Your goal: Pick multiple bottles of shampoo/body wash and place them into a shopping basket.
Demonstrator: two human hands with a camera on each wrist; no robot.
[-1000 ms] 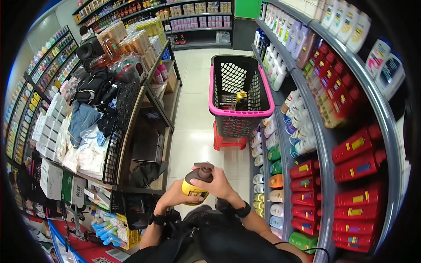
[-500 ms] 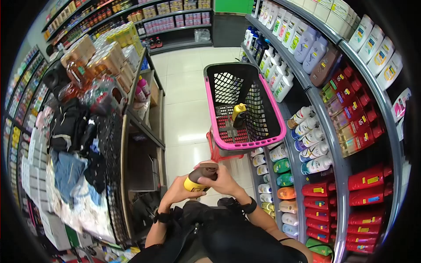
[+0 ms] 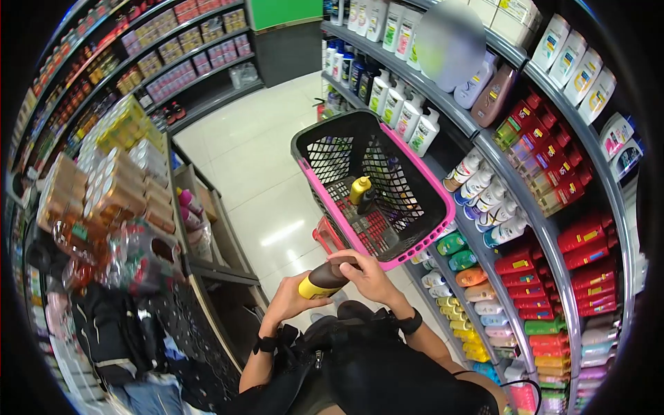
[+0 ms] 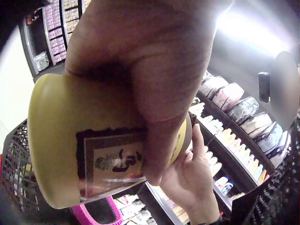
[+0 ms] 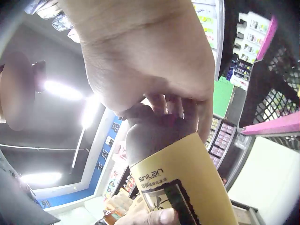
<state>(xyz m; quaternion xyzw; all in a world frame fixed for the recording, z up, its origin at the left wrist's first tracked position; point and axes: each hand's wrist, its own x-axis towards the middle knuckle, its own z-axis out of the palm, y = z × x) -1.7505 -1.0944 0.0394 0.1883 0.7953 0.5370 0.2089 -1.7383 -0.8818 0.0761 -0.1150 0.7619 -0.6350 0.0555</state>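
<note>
Both hands hold a pump bottle [image 3: 324, 282] with a yellow body and a dark brown top, tilted in front of the person's body. My left hand [image 3: 290, 301] grips the yellow body, its thumb lying across the label in the left wrist view. Around the brown pump end [image 5: 152, 140] curl the fingers of my right hand [image 3: 372, 280]; the palm hides much of the pump head. Just beyond the hands is a black shopping basket with a pink rim [image 3: 413, 247]. Inside it stands a dark bottle with a yellow top [image 3: 360, 188].
On the right, shelves carry white pump bottles [image 3: 408, 117], red bottles [image 3: 515, 277] and many other bottles. A red stool [image 3: 328, 235] shows under the basket. To the left, a wooden rack [image 3: 221, 270] bears packaged goods and dark clothes [image 3: 111, 325]. Tiled floor [image 3: 242, 173] runs between.
The head view has swung round and come nearer the basket, with more of its inside showing. The bottle has tipped further over, its pump end towards the right; both hands keep hold of it.
</note>
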